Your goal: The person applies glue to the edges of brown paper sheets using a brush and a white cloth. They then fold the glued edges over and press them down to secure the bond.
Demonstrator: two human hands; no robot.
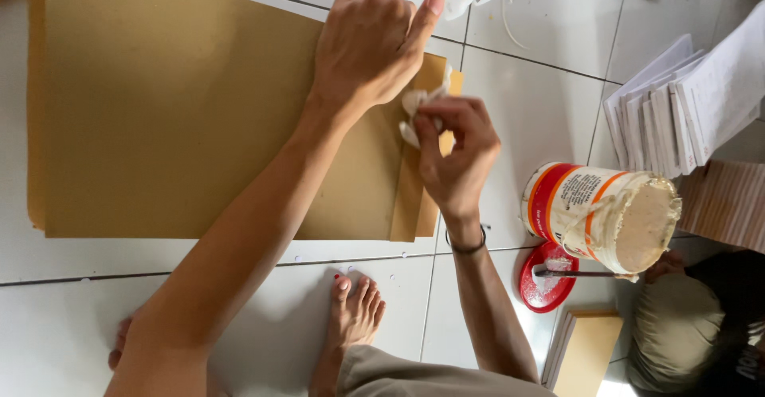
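A large brown paper sheet (167, 102) lies on the white tiled floor, its right edge folded over into a narrow flap (408, 198). My left hand (370, 42) presses flat on the sheet near the top of that flap, index finger stretched out. Just below it, my right hand (454, 154) pinches a crumpled white cloth (414, 106) against the flap. A dark band circles my right wrist.
An open glue tub (602, 218) with red and orange bands stands right of my hand, by a red lid (546, 285) holding a brush. Stacked white booklets (685, 102) lie far right. Another person crouches at bottom right. My bare foot (355, 313) rests below the sheet.
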